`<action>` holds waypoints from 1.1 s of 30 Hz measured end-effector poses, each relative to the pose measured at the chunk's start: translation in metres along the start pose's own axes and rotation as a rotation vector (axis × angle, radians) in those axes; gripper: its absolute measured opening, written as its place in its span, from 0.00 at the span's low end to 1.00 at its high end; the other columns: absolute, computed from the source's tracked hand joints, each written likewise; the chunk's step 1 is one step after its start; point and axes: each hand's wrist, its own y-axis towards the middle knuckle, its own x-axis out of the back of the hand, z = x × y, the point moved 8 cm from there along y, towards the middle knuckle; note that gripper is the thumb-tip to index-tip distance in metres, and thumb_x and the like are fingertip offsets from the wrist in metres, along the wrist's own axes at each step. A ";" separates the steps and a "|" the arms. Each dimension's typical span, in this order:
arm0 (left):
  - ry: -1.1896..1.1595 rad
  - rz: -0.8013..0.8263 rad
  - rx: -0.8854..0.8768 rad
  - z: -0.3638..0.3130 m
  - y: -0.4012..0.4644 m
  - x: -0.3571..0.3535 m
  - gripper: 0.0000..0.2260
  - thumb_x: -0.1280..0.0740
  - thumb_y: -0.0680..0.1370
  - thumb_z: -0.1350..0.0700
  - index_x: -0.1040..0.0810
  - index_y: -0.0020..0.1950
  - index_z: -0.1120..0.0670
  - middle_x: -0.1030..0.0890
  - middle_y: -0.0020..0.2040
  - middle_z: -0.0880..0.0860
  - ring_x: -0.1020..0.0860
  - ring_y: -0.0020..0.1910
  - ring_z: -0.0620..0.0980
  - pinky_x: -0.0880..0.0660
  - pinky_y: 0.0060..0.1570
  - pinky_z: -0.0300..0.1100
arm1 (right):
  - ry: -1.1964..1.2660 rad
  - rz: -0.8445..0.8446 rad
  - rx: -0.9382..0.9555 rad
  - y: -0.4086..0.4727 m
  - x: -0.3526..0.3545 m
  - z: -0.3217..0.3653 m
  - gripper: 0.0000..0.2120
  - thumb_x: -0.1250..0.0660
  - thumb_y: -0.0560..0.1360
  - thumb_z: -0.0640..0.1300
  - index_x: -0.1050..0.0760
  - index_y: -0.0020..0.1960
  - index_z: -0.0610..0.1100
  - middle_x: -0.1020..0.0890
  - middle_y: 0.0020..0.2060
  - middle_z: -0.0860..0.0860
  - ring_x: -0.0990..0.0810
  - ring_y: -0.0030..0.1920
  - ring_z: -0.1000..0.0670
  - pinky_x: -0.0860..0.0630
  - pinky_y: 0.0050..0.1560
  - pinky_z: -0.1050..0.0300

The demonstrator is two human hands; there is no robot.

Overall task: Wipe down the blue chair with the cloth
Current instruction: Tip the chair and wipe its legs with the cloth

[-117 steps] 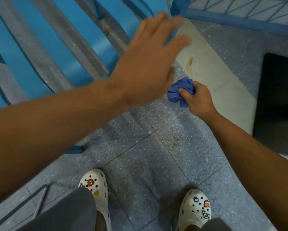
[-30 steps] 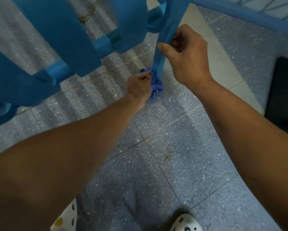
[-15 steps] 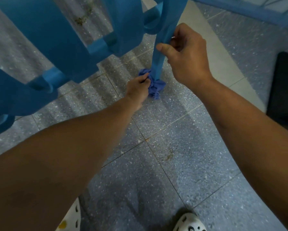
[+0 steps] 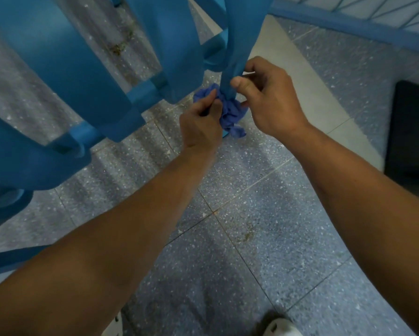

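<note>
The blue plastic chair [image 4: 65, 69] fills the upper left, and one of its legs [image 4: 237, 49] runs down to the floor at centre. A crumpled dark-blue cloth [image 4: 229, 112] is wrapped round the bottom of that leg. My left hand [image 4: 201, 124] grips the cloth from the left side. My right hand [image 4: 269, 100] pinches the leg just above the cloth, thumb in front and fingers behind, and its lower fingers touch the cloth. The foot of the leg is hidden by the cloth.
Speckled grey floor tiles [image 4: 264, 238] lie below. A pale tile strip [image 4: 300, 76] runs to the right of the leg. A black object [image 4: 412, 132] stands at the right edge, a blue skirting [image 4: 349, 27] at top right. My white shoe [image 4: 281, 329] shows at the bottom.
The cloth moved from my right hand to my left, which now holds it at the chair leg. In the last second both hands slid lower on the leg.
</note>
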 end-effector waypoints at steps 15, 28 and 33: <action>0.036 -0.061 0.090 -0.041 -0.039 -0.007 0.13 0.35 0.82 0.64 0.22 0.66 0.61 0.17 0.60 0.57 0.18 0.59 0.55 0.21 0.60 0.46 | 0.259 0.233 -0.223 -0.038 -0.026 -0.003 0.15 0.41 0.86 0.49 0.28 0.71 0.57 0.16 0.50 0.66 0.18 0.51 0.65 0.23 0.50 0.69; 0.327 0.419 -0.009 -0.101 -0.151 -0.015 0.24 0.44 0.85 0.65 0.42 0.82 0.54 0.30 0.73 0.50 0.27 0.69 0.47 0.26 0.62 0.33 | 0.312 -0.024 -0.417 -0.102 0.021 0.039 0.08 0.34 0.81 0.44 0.18 0.50 0.55 0.13 0.45 0.53 0.14 0.48 0.49 0.16 0.50 0.48; 0.582 0.703 -0.079 -0.146 -0.212 -0.004 0.33 0.42 0.85 0.54 0.60 0.82 0.41 0.31 0.69 0.41 0.29 0.67 0.44 0.32 0.65 0.32 | 0.245 -0.164 -0.313 -0.113 0.065 0.097 0.07 0.35 0.82 0.39 0.22 0.54 0.50 0.17 0.43 0.60 0.19 0.40 0.68 0.26 0.40 0.75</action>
